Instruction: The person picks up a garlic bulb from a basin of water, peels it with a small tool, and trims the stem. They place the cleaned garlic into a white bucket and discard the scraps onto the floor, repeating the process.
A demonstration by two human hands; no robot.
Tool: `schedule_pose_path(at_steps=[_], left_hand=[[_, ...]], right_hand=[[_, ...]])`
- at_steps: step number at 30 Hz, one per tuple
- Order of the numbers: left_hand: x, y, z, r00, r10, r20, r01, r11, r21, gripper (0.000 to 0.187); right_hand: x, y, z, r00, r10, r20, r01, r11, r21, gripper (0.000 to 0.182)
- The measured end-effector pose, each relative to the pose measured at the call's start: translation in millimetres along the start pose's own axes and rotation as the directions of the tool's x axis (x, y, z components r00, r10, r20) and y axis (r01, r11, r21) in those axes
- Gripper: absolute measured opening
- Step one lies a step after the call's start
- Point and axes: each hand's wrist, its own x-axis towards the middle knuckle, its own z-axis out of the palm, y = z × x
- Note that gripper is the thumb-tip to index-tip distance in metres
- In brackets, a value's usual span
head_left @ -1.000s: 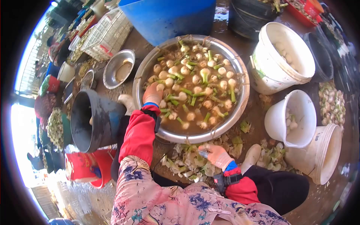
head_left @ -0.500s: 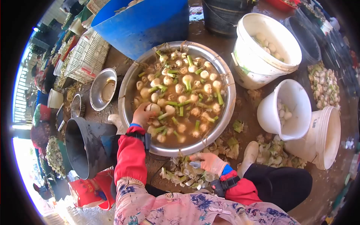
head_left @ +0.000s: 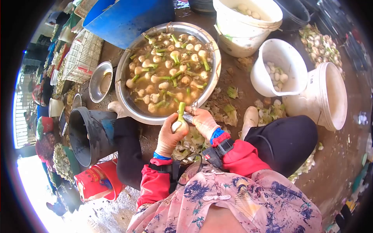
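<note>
My left hand [head_left: 170, 136] is wrapped round a white bulb [head_left: 179, 125] whose green stem points up. Close beside it, my right hand [head_left: 203, 119] is closed on a small metallic tool, seemingly a knife [head_left: 188, 117], which touches the bulb near its stem. Both hands are just below the front rim of a wide metal basin [head_left: 121, 91]. Brown water fills the basin, and many bulbs with cut green stems [head_left: 175, 57] float in it. The tool's blade is mostly hidden by the bulb and fingers.
A white bucket [head_left: 297, 62] with peeled bulbs, another white bucket [head_left: 248, 29] and a tipped beige bucket [head_left: 314, 99] are at right. A blue tub [head_left: 130, 21] stands behind the basin. A dark bucket [head_left: 83, 136] and a red bucket [head_left: 101, 180] lie left. Peelings [head_left: 190, 143] litter the ground.
My left hand has left the basin and come back with a bulb. My right hand has risen to meet it with the tool. The view has shifted, so the basin sits higher.
</note>
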Motion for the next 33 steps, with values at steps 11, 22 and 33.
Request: schedule_pose_path(at_steps=[11,22,33], left_hand=[[-12,0,7,0.992,0.056,0.113,0.022,0.806,-0.591,0.062],[-25,-7,14,0.967,0.244,-0.068,-0.233,0.962,0.139,0.060],[-25,6,22,0.990,-0.123,-0.063,0.015,0.547,-0.837,0.041]], right_hand=[[-24,-28,8,0.970,-0.237,0.059,0.242,0.894,-0.376,0.031],[-22,-27,7,0.969,-0.196,0.152,0.248,0.792,-0.558,0.035],[-27,-28,16,0.973,-0.218,0.080,0.231,0.937,-0.262,0.035]])
